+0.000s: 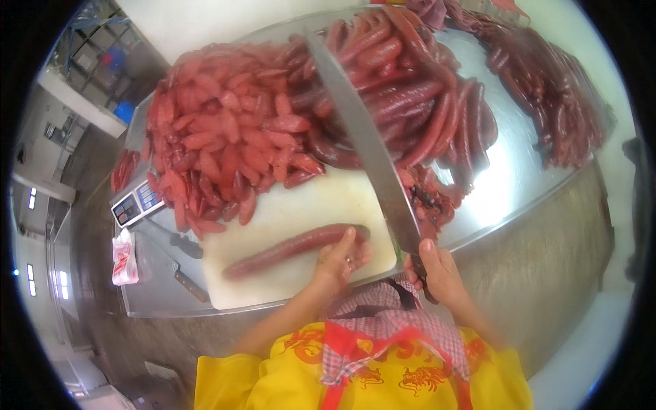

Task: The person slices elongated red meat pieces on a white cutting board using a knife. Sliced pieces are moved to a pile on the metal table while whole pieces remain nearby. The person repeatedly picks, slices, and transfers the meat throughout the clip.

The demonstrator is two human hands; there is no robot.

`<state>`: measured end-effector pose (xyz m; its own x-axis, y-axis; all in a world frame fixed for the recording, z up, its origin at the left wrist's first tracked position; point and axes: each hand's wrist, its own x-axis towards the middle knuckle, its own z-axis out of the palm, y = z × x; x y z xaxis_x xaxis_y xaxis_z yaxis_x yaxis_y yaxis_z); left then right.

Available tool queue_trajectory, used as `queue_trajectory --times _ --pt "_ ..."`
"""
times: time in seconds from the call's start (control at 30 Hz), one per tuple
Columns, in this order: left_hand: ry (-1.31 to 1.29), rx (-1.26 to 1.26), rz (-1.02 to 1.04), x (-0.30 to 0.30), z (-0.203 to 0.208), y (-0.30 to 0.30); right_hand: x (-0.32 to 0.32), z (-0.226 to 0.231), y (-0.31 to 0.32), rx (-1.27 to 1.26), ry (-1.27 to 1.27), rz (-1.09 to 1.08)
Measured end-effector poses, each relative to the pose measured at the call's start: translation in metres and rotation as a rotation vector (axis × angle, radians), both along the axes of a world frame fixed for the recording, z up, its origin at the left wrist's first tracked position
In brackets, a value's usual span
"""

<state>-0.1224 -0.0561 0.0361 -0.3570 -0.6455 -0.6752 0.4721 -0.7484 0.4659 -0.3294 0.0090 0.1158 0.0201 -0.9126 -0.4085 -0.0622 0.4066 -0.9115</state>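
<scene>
A long dark-red sausage (290, 249) lies aslant on the white cutting board (328, 198). My left hand (339, 258) is closed around its right end, with the thumb on top. In my right hand (441, 273) is the handle of a large knife (369, 137). Its long blade points up and away to the left, raised over the board's right side and partly hiding the sausages behind. A heap of slant-cut sausage slices (219, 116) covers the board's far left. Whole sausages (403, 96) are piled beyond the board.
Small trimmings (430, 198) lie right of the board. More sausages (547, 96) hang over the metal table's (492, 198) far right. A digital scale (137, 201), a white-and-red packet (124, 258) and a wooden-handled knife (188, 283) are at the left, beside a black-handled knife (184, 244).
</scene>
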Motion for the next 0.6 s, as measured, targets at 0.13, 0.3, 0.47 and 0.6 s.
queue_trajectory --times 0.13,0.3,0.47,0.6 --pt "-0.391 -0.214 -0.583 0.035 0.025 0.011 -0.013 -0.007 0.013 -0.061 0.089 -0.014" --pt "-1.42 -1.549 -0.677 0.05 0.022 -0.017 -0.028 -0.019 0.031 0.038 0.235 -0.035" --pt "-1.417 -1.294 -1.029 0.053 0.015 -0.03 -0.026 -0.036 0.046 -0.015 0.427 0.018" --pt "-1.364 -1.418 -0.968 0.049 0.015 -0.013 -0.019 -0.041 0.056 -0.024 0.587 0.08"
